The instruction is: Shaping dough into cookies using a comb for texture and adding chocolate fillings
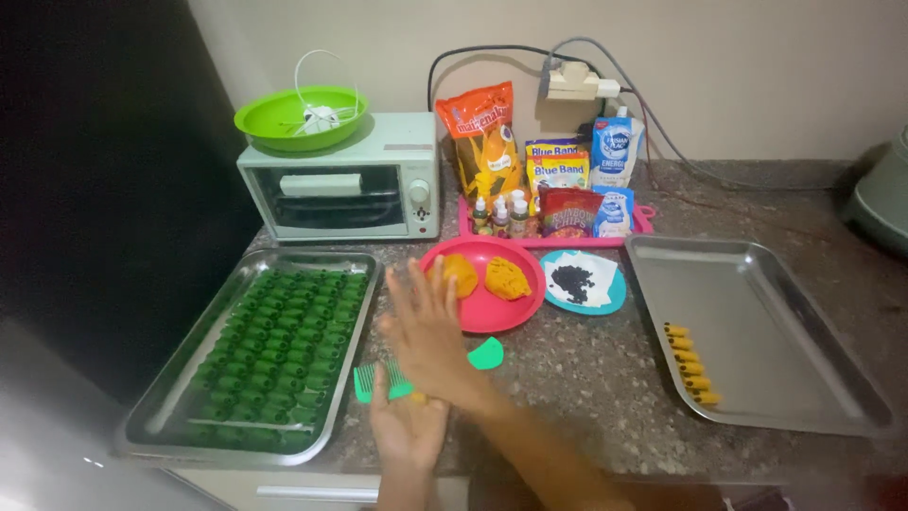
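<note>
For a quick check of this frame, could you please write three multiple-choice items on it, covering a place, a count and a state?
1. Where does the green comb lie?
A. On the counter beside the hands
B. In the red plate
C. On top of the oven

2. How many orange dough lumps are in the red plate?
A. One
B. Two
C. Four

3. How are the left hand and the right hand held?
A. Apart, each on a tray
B. Palms together, right over left
C. Both gripping the comb

Answers:
1 A, the comb's teeth show on the counter at the hands.
2 B, two lumps lie side by side.
3 B, the right palm lies flat across the left.
</note>
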